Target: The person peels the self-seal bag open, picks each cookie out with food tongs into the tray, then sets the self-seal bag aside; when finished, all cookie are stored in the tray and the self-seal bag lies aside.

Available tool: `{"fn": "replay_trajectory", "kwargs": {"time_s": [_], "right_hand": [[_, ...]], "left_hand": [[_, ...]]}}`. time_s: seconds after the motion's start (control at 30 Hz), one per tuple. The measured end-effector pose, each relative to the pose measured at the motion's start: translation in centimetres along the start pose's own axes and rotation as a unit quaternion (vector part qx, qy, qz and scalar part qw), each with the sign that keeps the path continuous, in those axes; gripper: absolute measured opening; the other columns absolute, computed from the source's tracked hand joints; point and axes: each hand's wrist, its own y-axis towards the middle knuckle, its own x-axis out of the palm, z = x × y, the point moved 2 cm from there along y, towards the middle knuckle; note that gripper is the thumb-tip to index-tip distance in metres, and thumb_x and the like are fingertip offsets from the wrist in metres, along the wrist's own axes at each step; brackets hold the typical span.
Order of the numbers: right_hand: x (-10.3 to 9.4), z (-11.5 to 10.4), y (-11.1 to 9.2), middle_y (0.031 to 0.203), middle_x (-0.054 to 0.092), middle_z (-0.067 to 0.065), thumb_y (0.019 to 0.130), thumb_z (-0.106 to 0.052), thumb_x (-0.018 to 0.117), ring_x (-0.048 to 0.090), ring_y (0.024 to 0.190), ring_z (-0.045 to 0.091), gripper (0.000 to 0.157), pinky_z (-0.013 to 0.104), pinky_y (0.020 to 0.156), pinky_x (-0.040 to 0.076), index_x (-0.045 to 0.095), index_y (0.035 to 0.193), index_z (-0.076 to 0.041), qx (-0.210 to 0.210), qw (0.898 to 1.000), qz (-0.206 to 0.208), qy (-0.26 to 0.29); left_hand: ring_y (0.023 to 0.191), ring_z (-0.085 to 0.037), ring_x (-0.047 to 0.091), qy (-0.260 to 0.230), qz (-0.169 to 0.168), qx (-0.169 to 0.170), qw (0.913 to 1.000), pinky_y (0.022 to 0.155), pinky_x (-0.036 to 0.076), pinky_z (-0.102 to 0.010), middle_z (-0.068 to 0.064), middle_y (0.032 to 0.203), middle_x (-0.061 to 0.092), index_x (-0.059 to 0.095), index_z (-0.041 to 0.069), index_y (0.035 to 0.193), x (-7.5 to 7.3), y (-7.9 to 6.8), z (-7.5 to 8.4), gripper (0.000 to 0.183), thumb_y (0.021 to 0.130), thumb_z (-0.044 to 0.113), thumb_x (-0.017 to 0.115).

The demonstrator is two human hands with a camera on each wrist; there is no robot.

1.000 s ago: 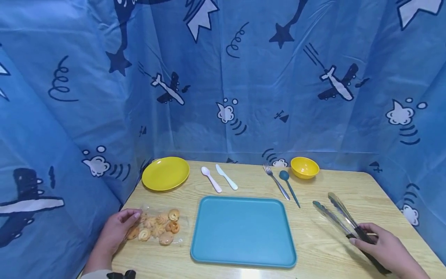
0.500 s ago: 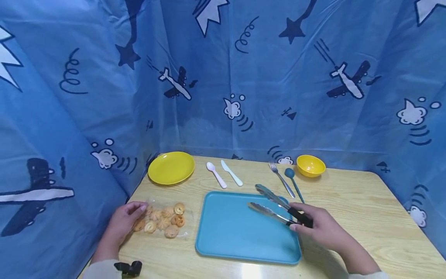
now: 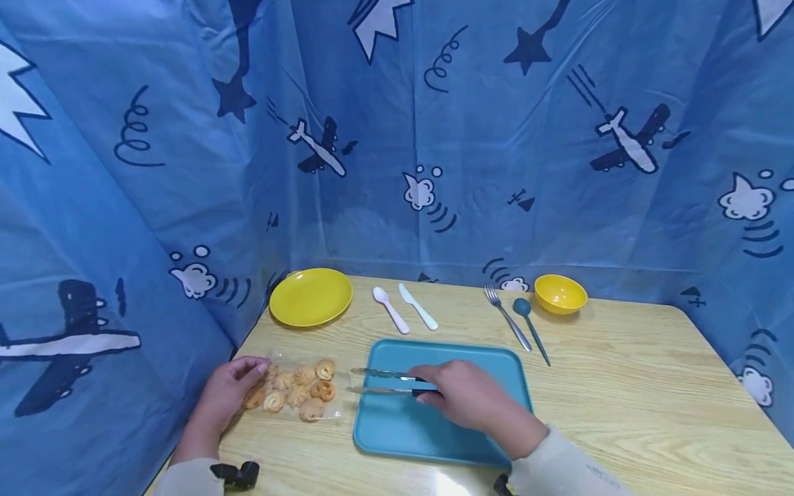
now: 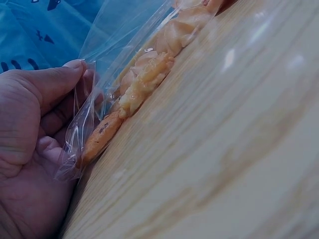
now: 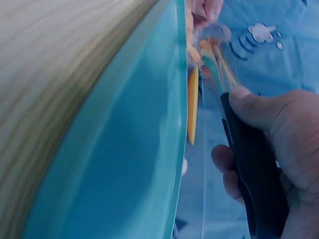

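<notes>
My left hand (image 3: pixel 229 389) pinches the left edge of a clear plastic bag (image 4: pixel 82 124) between thumb and fingers. Several baked cookies (image 3: pixel 299 389) lie inside the bag, flat on the table. Over the blue tray (image 3: pixel 397 437), my right hand (image 3: pixel 462 393) grips metal tongs (image 3: pixel 384 374) by their black handles (image 5: pixel 254 164). The tongs point left, their two tips apart and close to the bag's right end. Nothing is between the tips in the head view.
Behind the bag lies a yellow plate (image 3: pixel 311 297). A pink spoon (image 3: pixel 391 310) and a pale knife (image 3: pixel 418 306) lie beyond the tray. Farther right are a fork (image 3: pixel 507 318), a dark teal spoon (image 3: pixel 532 332) and a yellow bowl (image 3: pixel 561 295). A blue curtain (image 3: pixel 384 138) surrounds the table.
My right hand has carried the tongs leftward from the table's right side, across the tray, to near the bag. My left hand keeps its pinch on the bag. The head view has shifted slightly.
</notes>
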Motion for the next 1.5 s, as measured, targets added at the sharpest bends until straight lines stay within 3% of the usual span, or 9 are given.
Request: {"fn": "replay_trajectory", "kwargs": {"time_s": [0.17,0.4,0.73,1.0,1.3,1.43,1.5], "right_hand": [[1.0,-2.0,2.5,0.112,0.076,-0.010,0.098,-0.034,0.069,0.067,0.081,0.002,0.036,0.029,0.066,0.054,0.067,0.133,-0.026,-0.011,0.999,0.007,-0.051],[2.2,-3.4,4.6,0.100,0.076,-0.007,0.097,-0.037,0.071,0.072,0.080,0.014,0.034,0.036,0.067,0.058,0.068,0.128,-0.024,0.001,0.992,0.045,-0.119],[2.8,-4.7,5.9,0.108,0.075,-0.008,0.096,-0.040,0.072,0.071,0.084,0.014,0.041,0.035,0.070,0.059,0.066,0.132,-0.022,0.019,0.990,0.032,-0.134],[3.1,-5.0,6.4,0.114,0.075,-0.008,0.097,-0.039,0.069,0.072,0.091,0.015,0.040,0.033,0.073,0.059,0.066,0.133,-0.022,0.026,0.989,0.024,-0.143],[3.2,-5.2,6.9,0.110,0.075,-0.007,0.098,-0.039,0.069,0.072,0.090,0.014,0.040,0.034,0.076,0.059,0.066,0.134,-0.022,0.027,0.989,0.014,-0.145],[3.2,-5.0,6.6,0.115,0.074,-0.008,0.097,-0.038,0.070,0.072,0.089,0.014,0.040,0.033,0.074,0.059,0.066,0.134,-0.022,0.021,0.989,0.018,-0.145],[3.0,-4.9,6.4,0.119,0.074,-0.008,0.097,-0.037,0.070,0.072,0.088,0.014,0.040,0.034,0.073,0.059,0.065,0.134,-0.022,0.014,0.989,0.020,-0.143]], "left_hand": [[0.102,-0.001,0.060,0.013,-0.004,0.004,0.9999,0.085,0.050,-0.014,-0.012,0.129,0.068,0.067,0.003,0.126,0.1,0.3,-0.1,0.039,0.103,0.034,0.063],[0.116,-0.016,0.059,0.047,-0.014,0.007,0.9988,0.091,0.047,-0.018,-0.009,0.130,0.069,0.070,0.008,0.123,0.3,0.2,-0.1,0.035,0.102,0.036,0.063],[0.114,-0.013,0.059,0.053,-0.008,0.026,0.9982,0.089,0.046,-0.014,-0.009,0.130,0.069,0.070,0.008,0.122,0.2,0.3,-0.4,0.039,0.101,0.039,0.064],[0.126,-0.021,0.059,0.090,0.006,0.063,0.9939,0.092,0.043,-0.009,-0.009,0.130,0.070,0.073,0.010,0.116,0.3,0.4,-0.7,0.033,0.101,0.037,0.064],[0.129,-0.030,0.058,0.093,0.006,0.049,0.9944,0.109,0.046,-0.040,-0.012,0.130,0.069,0.071,0.007,0.121,0.3,0.2,-0.1,0.033,0.102,0.033,0.063],[0.130,-0.030,0.058,0.086,0.008,0.041,0.9954,0.110,0.044,-0.045,-0.013,0.131,0.069,0.071,0.006,0.121,0.4,-0.2,0.4,0.033,0.103,0.032,0.063],[0.129,-0.029,0.058,0.084,0.010,0.039,0.9956,0.109,0.045,-0.042,-0.012,0.131,0.069,0.071,0.006,0.122,0.4,-0.3,0.6,0.032,0.103,0.032,0.063]]}}
